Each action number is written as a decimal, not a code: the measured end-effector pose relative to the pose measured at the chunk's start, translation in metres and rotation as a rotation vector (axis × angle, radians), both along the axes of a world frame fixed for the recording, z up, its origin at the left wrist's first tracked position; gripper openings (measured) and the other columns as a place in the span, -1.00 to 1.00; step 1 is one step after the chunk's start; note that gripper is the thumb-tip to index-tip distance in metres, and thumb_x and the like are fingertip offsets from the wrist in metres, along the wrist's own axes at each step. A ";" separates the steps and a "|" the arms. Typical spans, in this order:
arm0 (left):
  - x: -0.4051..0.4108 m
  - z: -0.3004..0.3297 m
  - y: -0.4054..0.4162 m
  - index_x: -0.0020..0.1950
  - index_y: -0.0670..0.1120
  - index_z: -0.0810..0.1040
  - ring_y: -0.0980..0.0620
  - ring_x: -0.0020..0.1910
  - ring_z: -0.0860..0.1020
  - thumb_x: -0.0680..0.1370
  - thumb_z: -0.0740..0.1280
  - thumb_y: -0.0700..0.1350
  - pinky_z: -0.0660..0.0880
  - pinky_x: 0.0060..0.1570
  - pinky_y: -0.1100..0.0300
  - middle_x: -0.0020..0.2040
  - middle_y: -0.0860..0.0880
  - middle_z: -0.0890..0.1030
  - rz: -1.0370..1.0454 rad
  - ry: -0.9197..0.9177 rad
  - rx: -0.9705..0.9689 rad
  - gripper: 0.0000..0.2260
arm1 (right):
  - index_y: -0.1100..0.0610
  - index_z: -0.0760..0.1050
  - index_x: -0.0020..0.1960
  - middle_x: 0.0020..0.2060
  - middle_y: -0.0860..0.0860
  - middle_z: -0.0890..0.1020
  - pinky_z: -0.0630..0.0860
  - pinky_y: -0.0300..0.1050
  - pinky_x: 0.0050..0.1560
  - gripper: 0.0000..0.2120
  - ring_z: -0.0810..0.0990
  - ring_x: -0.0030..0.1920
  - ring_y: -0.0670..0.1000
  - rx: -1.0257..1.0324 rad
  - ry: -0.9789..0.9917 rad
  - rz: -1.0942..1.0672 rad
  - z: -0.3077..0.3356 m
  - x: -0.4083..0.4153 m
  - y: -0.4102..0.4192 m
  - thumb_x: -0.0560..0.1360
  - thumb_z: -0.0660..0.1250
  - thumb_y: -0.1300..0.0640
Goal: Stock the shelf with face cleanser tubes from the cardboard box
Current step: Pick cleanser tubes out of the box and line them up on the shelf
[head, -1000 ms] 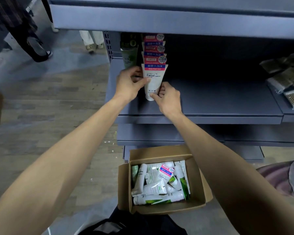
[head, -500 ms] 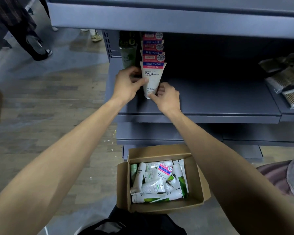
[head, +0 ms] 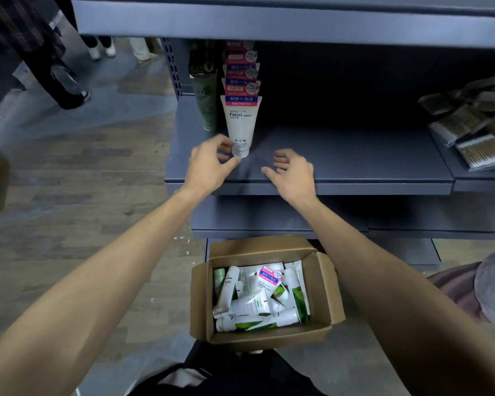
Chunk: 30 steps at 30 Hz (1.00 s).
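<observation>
White front tube (head: 241, 125) heads four red-topped tubes; both hands empty.

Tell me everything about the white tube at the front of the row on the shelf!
The white tube stands upright on its cap, crimped end up, with a red and blue band and the word Facial. It looks like soft plastic. It fronts a row of matching tubes on the grey shelf. The left hand is open beside the cap; contact is unclear.

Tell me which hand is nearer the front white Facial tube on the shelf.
Left. The left hand curls beside the front white Facial tube, fingertips at its cap. The right hand is open, apart, lower right of it.
</observation>
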State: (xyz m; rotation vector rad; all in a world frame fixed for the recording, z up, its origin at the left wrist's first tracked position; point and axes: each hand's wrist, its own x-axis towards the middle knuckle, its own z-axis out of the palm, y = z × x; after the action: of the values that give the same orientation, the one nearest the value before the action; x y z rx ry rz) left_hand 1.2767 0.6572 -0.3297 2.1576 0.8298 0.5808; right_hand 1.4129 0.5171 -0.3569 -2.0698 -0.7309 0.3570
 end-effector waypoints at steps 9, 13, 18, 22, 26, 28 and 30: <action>0.006 -0.003 -0.048 0.06 -0.02 0.60 0.27 -0.21 0.62 0.48 0.45 -0.03 0.42 -0.18 0.54 -0.14 0.08 0.66 -0.107 -0.016 0.006 -0.81 | 0.15 0.57 0.15 -0.05 -0.01 0.66 0.60 -0.16 0.09 -0.67 0.64 -0.04 -0.08 -0.051 0.024 0.045 -0.039 -0.028 -0.074 0.44 0.51 0.08; 0.005 -0.028 -0.087 0.04 -0.02 0.60 0.26 -0.22 0.61 0.50 0.43 -0.05 0.48 -0.17 0.48 -0.17 0.12 0.65 -0.201 -0.008 -0.050 -0.86 | 0.15 0.58 0.14 -0.08 -0.01 0.67 0.61 -0.13 0.09 -0.66 0.65 -0.07 -0.08 -0.134 0.079 0.028 -0.065 -0.041 -0.111 0.42 0.52 0.08; 0.003 -0.066 -0.126 0.00 -0.01 0.62 0.21 -0.23 0.61 0.50 0.41 -0.05 0.47 -0.16 0.46 -0.20 0.11 0.66 -0.301 0.065 -0.099 -0.90 | 0.16 0.56 0.17 -0.04 -0.01 0.67 0.54 -0.33 0.08 -0.64 0.65 -0.05 -0.10 -0.278 0.170 0.033 -0.092 -0.055 -0.150 0.44 0.51 0.05; -0.003 -0.098 -0.143 -0.03 -0.03 0.63 0.20 -0.27 0.61 0.49 0.43 -0.07 0.46 -0.20 0.47 -0.23 0.08 0.66 -0.317 0.144 -0.165 -0.91 | 0.21 0.56 0.15 -0.03 0.05 0.68 0.56 -0.25 0.09 -0.65 0.64 -0.05 -0.05 -0.356 0.232 0.031 -0.117 -0.067 -0.169 0.44 0.51 0.10; -0.018 -0.128 -0.155 -0.03 -0.04 0.63 0.22 -0.29 0.59 0.49 0.43 -0.08 0.48 -0.19 0.39 -0.22 0.09 0.66 -0.340 0.264 -0.204 -0.91 | 0.20 0.58 0.14 -0.08 0.03 0.67 0.59 -0.15 0.09 -0.65 0.62 -0.10 -0.07 -0.428 0.281 0.033 -0.143 -0.079 -0.183 0.42 0.53 0.08; -0.026 -0.146 -0.158 -0.03 -0.04 0.62 0.14 -0.25 0.61 0.49 0.44 -0.08 0.52 -0.14 0.31 -0.19 0.06 0.66 -0.360 0.355 -0.226 -0.91 | 0.17 0.58 0.14 -0.09 0.01 0.66 0.58 -0.16 0.10 -0.66 0.62 -0.10 -0.09 -0.445 0.313 0.025 -0.154 -0.083 -0.186 0.41 0.53 0.09; -0.034 -0.166 -0.158 -0.06 0.01 0.61 0.08 -0.21 0.62 0.48 0.45 -0.07 0.54 -0.08 0.22 -0.17 0.05 0.68 -0.356 0.463 -0.260 -0.92 | 0.14 0.59 0.11 -0.11 -0.01 0.67 0.59 -0.15 0.09 -0.68 0.65 -0.09 -0.08 -0.459 0.338 0.018 -0.163 -0.087 -0.188 0.40 0.53 0.08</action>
State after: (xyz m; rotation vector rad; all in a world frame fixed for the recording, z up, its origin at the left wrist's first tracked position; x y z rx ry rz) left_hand 1.2424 0.4991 -0.4962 2.1488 0.6826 -0.2061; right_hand 1.3261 0.3293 -0.5199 -2.3394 -0.4917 0.9311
